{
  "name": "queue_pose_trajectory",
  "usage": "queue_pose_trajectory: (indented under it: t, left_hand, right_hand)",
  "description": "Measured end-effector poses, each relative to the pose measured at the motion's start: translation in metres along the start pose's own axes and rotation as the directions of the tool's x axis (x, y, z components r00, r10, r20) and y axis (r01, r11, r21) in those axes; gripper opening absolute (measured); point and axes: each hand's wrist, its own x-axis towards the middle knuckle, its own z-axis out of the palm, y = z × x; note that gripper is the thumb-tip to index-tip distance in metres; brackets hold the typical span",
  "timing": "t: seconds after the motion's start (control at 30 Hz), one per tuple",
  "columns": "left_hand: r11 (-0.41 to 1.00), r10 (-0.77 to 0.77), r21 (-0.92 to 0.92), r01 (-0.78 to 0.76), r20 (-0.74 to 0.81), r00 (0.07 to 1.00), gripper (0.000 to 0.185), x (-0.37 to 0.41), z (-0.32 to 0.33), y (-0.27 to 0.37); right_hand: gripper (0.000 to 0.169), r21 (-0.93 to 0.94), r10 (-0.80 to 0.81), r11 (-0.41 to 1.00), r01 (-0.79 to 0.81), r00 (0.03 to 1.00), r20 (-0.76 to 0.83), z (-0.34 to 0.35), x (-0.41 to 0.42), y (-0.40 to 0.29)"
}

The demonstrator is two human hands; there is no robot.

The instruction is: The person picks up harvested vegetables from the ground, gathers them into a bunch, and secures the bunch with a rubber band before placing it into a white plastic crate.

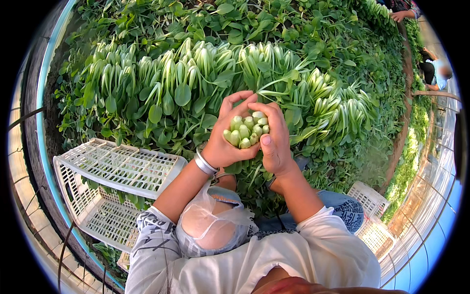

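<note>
A bundle of leafy greens with pale trimmed stem ends (246, 131) faces up between my two hands. My left hand (230, 137), with a silver bangle at the wrist, curls round one side of it. On the other side my right hand (273, 137) closes round the bundle, its thumb near the stem ends. The leaves of the bundle are mostly hidden beneath my hands. Just beyond my fingers, a long row of harvested greens (191, 66) lies with white stems upward; more bunches (341, 110) lie to the right.
A white plastic crate (121, 165) holding greens lies on its side at the left. More white crates (371, 198) stand at the lower right. Growing greens (257, 22) cover the ground ahead. Another person's hand (398, 15) is at the upper right; a person (437, 70) works farther off.
</note>
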Motion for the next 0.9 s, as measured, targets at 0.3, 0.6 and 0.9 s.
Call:
queue_pose_trajectory:
  t: [0.3,0.6,0.9]
  left_hand:
    - [0.781,-0.314,-0.521,0.344,0.148,0.938,0.095,-0.009,0.004,-0.007]
    - [0.848,-0.358,-0.322,0.422,0.240,0.902,0.055,-0.002,0.000,-0.001]
    - [0.824,-0.357,-0.386,0.416,0.218,0.908,0.051,-0.001,-0.007,-0.011]
  right_hand:
    - [0.058,0.353,0.261,0.911,-0.214,0.961,-0.092,0.031,-0.018,0.006]
    - [0.026,-0.666,0.029,0.741,-0.092,0.994,-0.105,-0.021,0.021,0.173]
    - [0.040,-0.010,0.362,0.932,-0.363,0.926,0.106,-0.042,0.030,0.201]
